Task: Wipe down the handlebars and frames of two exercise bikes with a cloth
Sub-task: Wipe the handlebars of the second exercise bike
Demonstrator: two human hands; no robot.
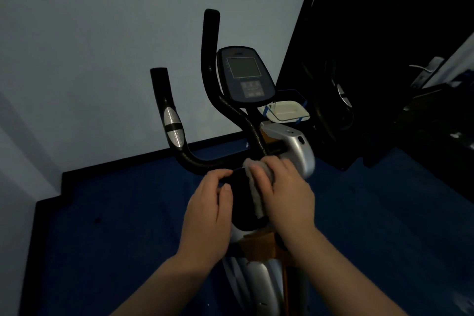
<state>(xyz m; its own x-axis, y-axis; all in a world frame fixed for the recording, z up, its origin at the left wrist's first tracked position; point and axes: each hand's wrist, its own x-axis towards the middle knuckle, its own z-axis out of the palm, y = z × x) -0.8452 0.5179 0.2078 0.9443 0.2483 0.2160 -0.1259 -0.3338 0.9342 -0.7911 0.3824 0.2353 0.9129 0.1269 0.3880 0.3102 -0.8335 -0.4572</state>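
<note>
An exercise bike with black curved handlebars (191, 158) and a silver frame (298, 147) stands in the dim middle of the view. Its console (245, 75) sits above the bars. My right hand (282, 192) presses a pale grey cloth (256, 197) onto the black post where the handlebars join the frame. My left hand (209, 202) grips that same black post from the left side, its thumb and fingers curled around it. The cloth's lower end is tucked under my right palm. Only one bike is clearly seen.
A pale wall (102, 59) rises behind the bike above dark blue carpet (115, 238). A white tray (286, 110) lies on the floor behind the console. A dark door (384, 33) with a metal handle (425, 68) stands to the right.
</note>
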